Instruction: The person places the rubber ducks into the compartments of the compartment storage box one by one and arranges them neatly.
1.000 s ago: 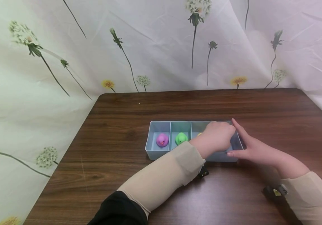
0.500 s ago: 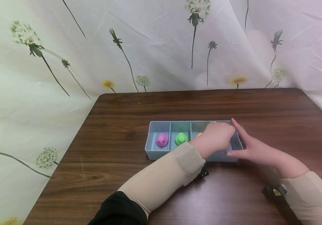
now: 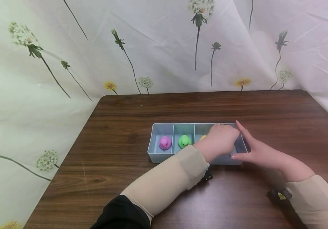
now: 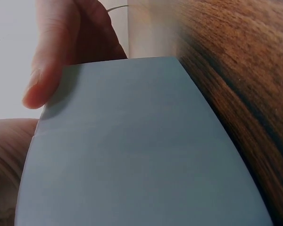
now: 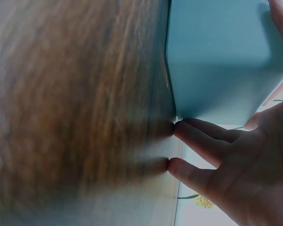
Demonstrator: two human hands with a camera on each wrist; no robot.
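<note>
A pale blue divided box stands on the table, its long side facing me. A purple rubber duck sits in the leftmost compartment and a green rubber duck in the one beside it. Part of something yellow shows past my left wrist. My left hand reaches down into the right part of the box with knuckles bent; its fingertips are hidden, so I cannot tell what it holds. My right hand grips the box's right end, thumb on the front wall and fingers round the back corner.
The brown wooden table stretches around the box on all sides. Behind it hangs a white cloth printed with dandelions. My left forearm crosses in front of the box. A small dark device sits at my right wrist.
</note>
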